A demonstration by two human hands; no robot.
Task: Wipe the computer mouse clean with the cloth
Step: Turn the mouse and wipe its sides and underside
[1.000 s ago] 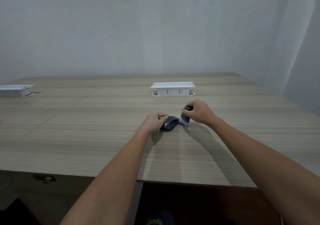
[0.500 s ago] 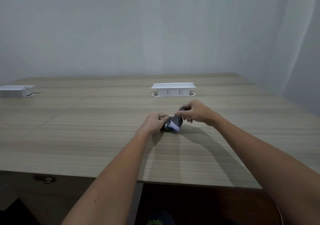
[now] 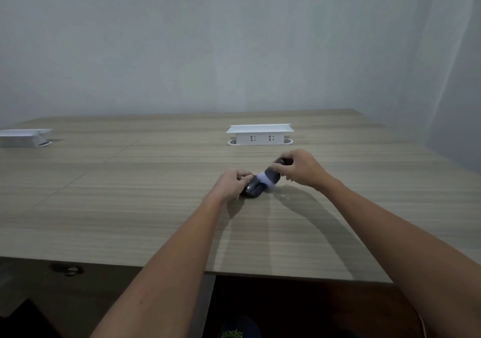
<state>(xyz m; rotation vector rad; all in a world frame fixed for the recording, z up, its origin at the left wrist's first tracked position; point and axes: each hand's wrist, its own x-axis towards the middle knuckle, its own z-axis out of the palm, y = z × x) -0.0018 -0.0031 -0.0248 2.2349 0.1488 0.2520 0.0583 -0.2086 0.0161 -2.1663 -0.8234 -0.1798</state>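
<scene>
Dark computer mouse [image 3: 252,189] seen centre frame on wooden desk [image 3: 130,207], pinned at near end by left hand [image 3: 230,184], grip closed around it. Cloth [image 3: 269,177], grey-white, pinched in closed right hand [image 3: 299,169], now drawn back over mouse's far end after sitting beside it a second ago. Wiping stroke judged underway; task unfinished. White socket box [image 3: 260,134] noted behind.
</scene>
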